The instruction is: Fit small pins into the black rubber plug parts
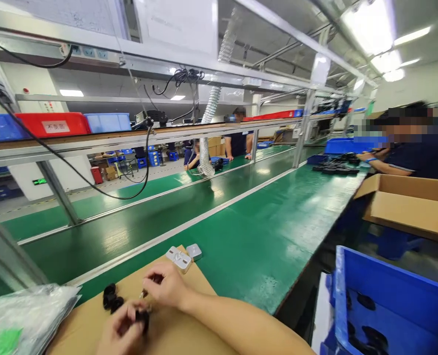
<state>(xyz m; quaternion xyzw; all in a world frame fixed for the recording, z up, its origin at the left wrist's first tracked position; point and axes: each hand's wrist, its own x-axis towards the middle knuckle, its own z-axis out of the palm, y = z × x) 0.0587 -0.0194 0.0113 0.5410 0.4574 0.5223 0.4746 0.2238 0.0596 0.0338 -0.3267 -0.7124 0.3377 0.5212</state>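
Observation:
My left hand [121,328] is closed around a small black round part [142,321], low over a brown cardboard sheet [182,325]. Just above and to the right, my right hand [169,286] has thumb and forefinger curled together. A tiny shiny piece [143,294] shows at its fingertips, too small to name. Several black round parts [111,298] sit in a cluster on the cardboard, left of both hands. Beyond my right hand lie a silver metal block with slots [179,259] and a smaller silver block [194,252].
Clear plastic bags [22,315] lie at the left. A blue bin [396,281] at the lower right holds several black parts. Behind it stands an open cardboard box [415,207]; a co-worker [419,148] sits beyond. A metal frame post [56,192] rises left of the green bench [248,246].

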